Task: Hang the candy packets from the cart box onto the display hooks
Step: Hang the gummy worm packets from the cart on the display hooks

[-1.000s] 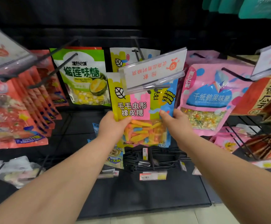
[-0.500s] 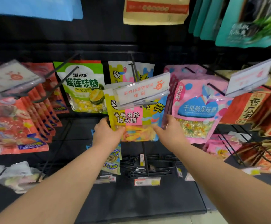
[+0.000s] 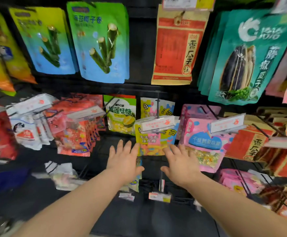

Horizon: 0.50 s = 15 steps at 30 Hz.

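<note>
A yellow, pink and blue gummy-worm candy packet (image 3: pixel 153 140) hangs at the front of a display hook (image 3: pixel 157 106), just behind that hook's white price-tag holder (image 3: pixel 158 124). More packets of the same kind (image 3: pixel 150 106) hang behind it. My left hand (image 3: pixel 124 159) is spread with straight fingers just left of the packet's lower edge. To the packet's lower right, my right hand (image 3: pixel 179 162) is spread the same way. Neither hand holds anything. The cart box is out of view.
Neighbouring hooks carry a green durian candy packet (image 3: pixel 121 115), pink candy packets (image 3: pixel 204 142) and red packets (image 3: pixel 76 132). Seaweed-roll bags (image 3: pixel 100 41) and sunflower-seed bags (image 3: pixel 178 45) hang on the row above. A black shelf (image 3: pixel 139 218) with price tags lies below my hands.
Both hands have let go of the gummy-worm packet, which now hangs on the hook. The fingers have opened and drawn back. The view has tilted upward, showing the upper row.
</note>
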Each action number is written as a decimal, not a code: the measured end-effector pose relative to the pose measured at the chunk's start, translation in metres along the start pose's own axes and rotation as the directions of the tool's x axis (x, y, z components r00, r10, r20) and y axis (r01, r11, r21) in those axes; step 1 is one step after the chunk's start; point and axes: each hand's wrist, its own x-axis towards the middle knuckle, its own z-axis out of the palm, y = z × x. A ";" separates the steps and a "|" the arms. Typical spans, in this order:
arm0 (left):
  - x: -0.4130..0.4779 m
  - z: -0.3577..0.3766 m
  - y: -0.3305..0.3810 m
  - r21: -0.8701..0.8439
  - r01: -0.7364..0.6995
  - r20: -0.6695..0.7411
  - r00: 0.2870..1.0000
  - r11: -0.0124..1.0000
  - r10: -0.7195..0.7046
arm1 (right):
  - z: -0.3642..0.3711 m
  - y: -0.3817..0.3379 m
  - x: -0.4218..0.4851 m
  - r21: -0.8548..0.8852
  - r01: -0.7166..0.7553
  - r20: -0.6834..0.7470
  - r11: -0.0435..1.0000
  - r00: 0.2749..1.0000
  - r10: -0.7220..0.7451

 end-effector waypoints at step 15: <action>-0.147 -0.004 -0.066 -0.041 0.324 0.022 0.946 0.945 -0.323 | -0.039 -0.109 -0.053 -0.066 0.402 0.080 0.913 0.914 -0.397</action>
